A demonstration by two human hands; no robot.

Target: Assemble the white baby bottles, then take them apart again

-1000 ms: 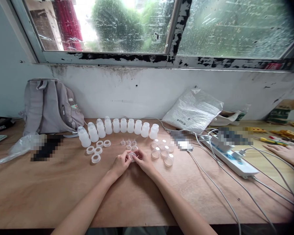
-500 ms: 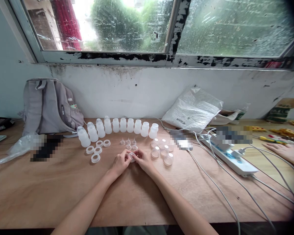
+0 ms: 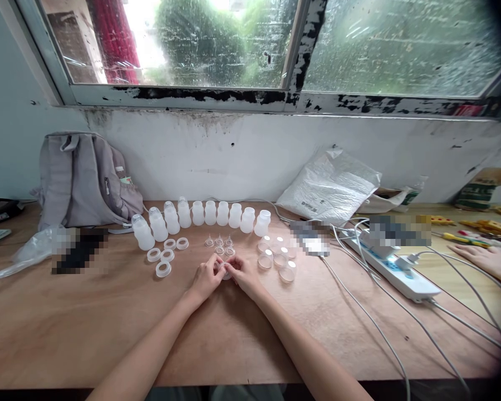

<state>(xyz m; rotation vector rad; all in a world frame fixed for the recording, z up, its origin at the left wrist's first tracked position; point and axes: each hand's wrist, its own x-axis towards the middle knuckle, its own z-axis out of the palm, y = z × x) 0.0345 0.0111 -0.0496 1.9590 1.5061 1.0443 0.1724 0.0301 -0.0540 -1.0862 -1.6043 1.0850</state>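
Note:
My left hand (image 3: 207,277) and my right hand (image 3: 241,274) meet at the middle of the table, fingers closed on a translucent bottle collar ring (image 3: 226,275). Fingertips cover most of it, and whether a nipple sits inside I cannot tell. Just beyond my hands lie several clear bottle nipples (image 3: 219,243). Left of my left hand rest several loose collar rings (image 3: 163,269). Several clear domed caps (image 3: 287,272) lie to the right of my right hand. Behind, small frosted baby bottles (image 3: 210,213) stand in a curved row, the left ones with clear caps on.
A grey backpack (image 3: 81,178) and a plastic bag (image 3: 35,250) are at the left. To the right are a white power strip (image 3: 413,283) with trailing cables and a silvery plastic mailer (image 3: 329,186). Another person's hand (image 3: 488,259) rests at the far right, near yellow pieces.
My fingers have shifted very slightly around the collar ring, which stays between both hands. The other items have not moved.

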